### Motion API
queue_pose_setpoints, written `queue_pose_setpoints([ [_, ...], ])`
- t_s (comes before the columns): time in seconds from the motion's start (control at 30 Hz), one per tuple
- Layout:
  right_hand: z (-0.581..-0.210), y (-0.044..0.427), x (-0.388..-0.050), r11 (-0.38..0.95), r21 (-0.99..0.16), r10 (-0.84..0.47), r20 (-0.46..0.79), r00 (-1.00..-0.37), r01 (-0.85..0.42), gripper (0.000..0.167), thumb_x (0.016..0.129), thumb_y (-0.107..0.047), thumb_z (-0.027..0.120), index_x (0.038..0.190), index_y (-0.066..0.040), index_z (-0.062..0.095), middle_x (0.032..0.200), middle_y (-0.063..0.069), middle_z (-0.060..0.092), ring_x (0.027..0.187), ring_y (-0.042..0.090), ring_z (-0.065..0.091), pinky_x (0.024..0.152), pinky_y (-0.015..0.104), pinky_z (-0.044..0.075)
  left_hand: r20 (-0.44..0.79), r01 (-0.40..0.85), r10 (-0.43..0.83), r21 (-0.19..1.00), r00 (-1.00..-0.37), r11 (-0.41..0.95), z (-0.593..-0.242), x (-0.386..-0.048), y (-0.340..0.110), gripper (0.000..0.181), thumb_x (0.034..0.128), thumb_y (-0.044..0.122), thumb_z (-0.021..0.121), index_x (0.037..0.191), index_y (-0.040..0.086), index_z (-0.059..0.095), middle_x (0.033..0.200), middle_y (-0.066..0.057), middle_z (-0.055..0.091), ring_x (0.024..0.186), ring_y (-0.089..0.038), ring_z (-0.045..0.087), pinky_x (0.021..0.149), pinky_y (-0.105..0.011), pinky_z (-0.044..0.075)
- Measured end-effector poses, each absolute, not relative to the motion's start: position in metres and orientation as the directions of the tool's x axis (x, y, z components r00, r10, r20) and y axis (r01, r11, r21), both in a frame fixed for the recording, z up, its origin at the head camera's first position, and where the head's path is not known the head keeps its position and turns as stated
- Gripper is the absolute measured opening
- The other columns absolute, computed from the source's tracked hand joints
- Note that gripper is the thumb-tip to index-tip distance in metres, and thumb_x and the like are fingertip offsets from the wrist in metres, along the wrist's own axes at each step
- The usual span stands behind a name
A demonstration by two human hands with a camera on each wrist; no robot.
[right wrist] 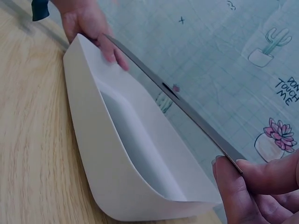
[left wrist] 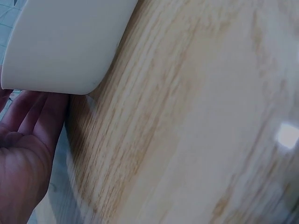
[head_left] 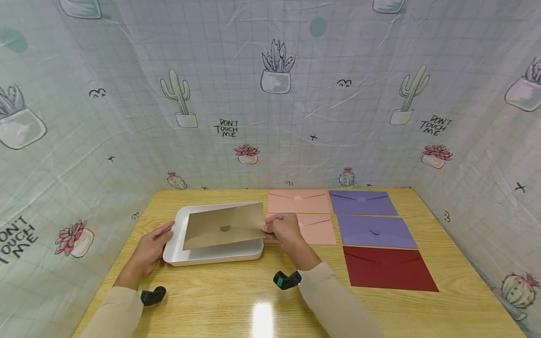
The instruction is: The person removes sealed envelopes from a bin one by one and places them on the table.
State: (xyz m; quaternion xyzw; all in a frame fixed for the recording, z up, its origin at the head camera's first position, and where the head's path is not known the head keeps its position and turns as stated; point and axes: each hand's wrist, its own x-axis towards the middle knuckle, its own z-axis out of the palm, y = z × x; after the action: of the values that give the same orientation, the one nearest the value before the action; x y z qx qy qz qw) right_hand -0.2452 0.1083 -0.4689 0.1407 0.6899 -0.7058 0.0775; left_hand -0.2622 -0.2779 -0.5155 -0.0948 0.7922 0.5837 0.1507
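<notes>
A gold-brown envelope (head_left: 228,225) with a small rounded flap tab is tilted above a white rectangular tray (head_left: 211,258). My right hand (head_left: 284,231) pinches the envelope's right end between thumb and fingers. In the right wrist view the envelope (right wrist: 187,108) appears almost edge-on, apart from the near end of the tray (right wrist: 107,154). My left hand (head_left: 149,246) is at the tray's left end, its fingers mostly straight against the outer wall. The left wrist view shows those fingers partly hidden behind the tray (left wrist: 65,51).
Two pink envelopes (head_left: 297,199) lie right of the tray, the nearer partly behind my right hand. Two purple envelopes (head_left: 363,203) and a dark red envelope (head_left: 389,268) form a column farther right on the wooden table (head_left: 211,300). A cactus-print sheet (head_left: 313,108) surrounds the table.
</notes>
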Motion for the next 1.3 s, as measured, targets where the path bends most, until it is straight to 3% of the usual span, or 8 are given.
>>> queue_pose_setpoints([
  [0.17, -0.468, 0.119, -0.24, -0.046, -0.956, 0.094, -0.293, -0.952, 0.29, 0.014, 0.085, 0.01, 0.075, 0.098, 0.009, 0.074, 0.078, 0.007, 0.069, 0.055, 0.009, 0.062, 0.053, 0.019, 0.056, -0.349, -0.33, 0.012, 0.896, -0.937, 0.298, -0.517, -0.262, -0.277, 0.058, 0.1135, 0.028, 0.043, 0.167, 0.014, 0.024, 0.175, -0.017, 0.009, 0.161, -0.044, 0.018, 0.127, -0.058, 0.028],
  [0.87, -0.47, 0.156, -0.221, -0.035, -0.954, 0.12, -0.299, -0.947, 0.297, 0.013, 0.084, 0.01, 0.076, 0.097, 0.011, 0.074, 0.082, 0.011, 0.07, 0.059, 0.012, 0.063, 0.052, 0.021, 0.053, -0.363, -0.345, 0.006, 0.889, -0.932, 0.301, -0.517, -0.259, -0.278, 0.06, 0.1131, 0.03, 0.044, 0.167, 0.015, 0.023, 0.176, -0.016, 0.006, 0.161, -0.043, 0.016, 0.127, -0.056, 0.027],
  [1.3, -0.474, 0.179, -0.209, -0.037, -0.954, 0.152, -0.299, -0.942, 0.296, 0.013, 0.083, 0.011, 0.074, 0.096, 0.012, 0.073, 0.073, 0.007, 0.069, 0.058, 0.011, 0.063, 0.052, 0.022, 0.053, -0.359, -0.341, 0.01, 0.892, -0.933, 0.296, -0.517, -0.26, -0.278, 0.059, 0.1135, 0.028, 0.043, 0.167, 0.016, 0.022, 0.176, -0.014, 0.007, 0.161, -0.04, 0.018, 0.126, -0.051, 0.029],
])
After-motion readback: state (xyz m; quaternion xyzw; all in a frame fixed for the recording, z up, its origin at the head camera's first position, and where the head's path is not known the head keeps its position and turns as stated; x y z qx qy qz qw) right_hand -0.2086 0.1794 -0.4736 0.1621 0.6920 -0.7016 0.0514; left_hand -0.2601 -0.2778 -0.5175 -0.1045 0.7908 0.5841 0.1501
